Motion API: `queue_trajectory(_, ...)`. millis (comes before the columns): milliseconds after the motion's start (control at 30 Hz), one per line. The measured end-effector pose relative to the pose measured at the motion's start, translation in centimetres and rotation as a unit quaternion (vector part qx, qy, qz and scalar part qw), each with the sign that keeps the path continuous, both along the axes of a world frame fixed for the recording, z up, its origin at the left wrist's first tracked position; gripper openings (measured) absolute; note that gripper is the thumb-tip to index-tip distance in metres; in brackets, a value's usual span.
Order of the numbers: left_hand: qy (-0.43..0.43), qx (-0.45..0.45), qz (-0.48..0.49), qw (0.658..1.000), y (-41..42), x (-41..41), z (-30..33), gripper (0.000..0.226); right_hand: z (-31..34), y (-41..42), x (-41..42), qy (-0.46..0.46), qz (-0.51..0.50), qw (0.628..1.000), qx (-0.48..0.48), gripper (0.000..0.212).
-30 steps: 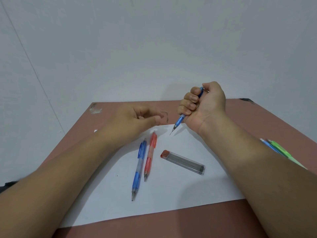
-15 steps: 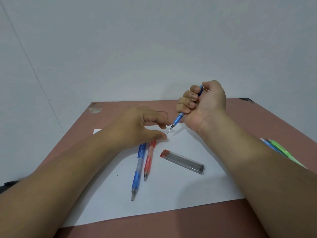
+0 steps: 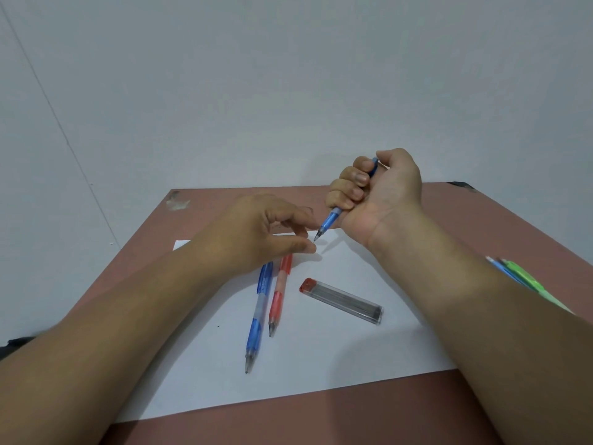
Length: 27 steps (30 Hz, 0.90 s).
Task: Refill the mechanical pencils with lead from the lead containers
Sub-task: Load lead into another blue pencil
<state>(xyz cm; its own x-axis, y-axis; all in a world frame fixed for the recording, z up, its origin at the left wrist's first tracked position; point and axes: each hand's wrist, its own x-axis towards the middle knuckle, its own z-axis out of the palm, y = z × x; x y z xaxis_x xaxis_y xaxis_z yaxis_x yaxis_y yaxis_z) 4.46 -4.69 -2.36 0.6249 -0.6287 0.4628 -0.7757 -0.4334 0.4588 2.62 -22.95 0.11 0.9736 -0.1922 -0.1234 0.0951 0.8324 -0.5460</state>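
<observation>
Over the far edge of the white paper [image 3: 321,364]: lead being fed into a pencil tip.

Right hand [image 3: 382,194] grips a blue mechanical pencil [image 3: 329,221] in a fist, tip angled down-left, thumb near the button end, probably to hold the clutch open. Left hand [image 3: 256,232] has thumb and forefinger pinched close at the tip; any lead is too thin to see. Blue pencil [image 3: 258,313] and red pencil [image 3: 278,292] lie side by side on the paper, likely awaiting refill; lead container [image 3: 343,300] lies capped to their right. More pencils [image 3: 513,274] on the table [image 3: 481,226], far right.

Clear plastic lead container [image 3: 342,300]; matt paper [image 3: 321,364].
</observation>
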Motion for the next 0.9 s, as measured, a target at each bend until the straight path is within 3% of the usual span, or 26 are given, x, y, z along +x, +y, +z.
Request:
queue_trajectory(167,0.012,-0.003,0.017,1.0,-0.03,0.07,-0.02,0.027,0.08,0.0,-0.07,-0.005,0.001,1.0,0.002,0.034)
queue_trajectory(667,0.042,-0.026,0.057,0.997,0.25,-0.33,0.17,0.028,-0.06,0.42,-0.2,-0.014,0.003,1.0,0.013,0.037)
queue_trajectory(900,0.147,-0.124,0.088,0.977,0.51,0.05,-0.05,0.011,0.14,0.93,-0.05,-0.021,-0.04,0.999,0.022,0.047)
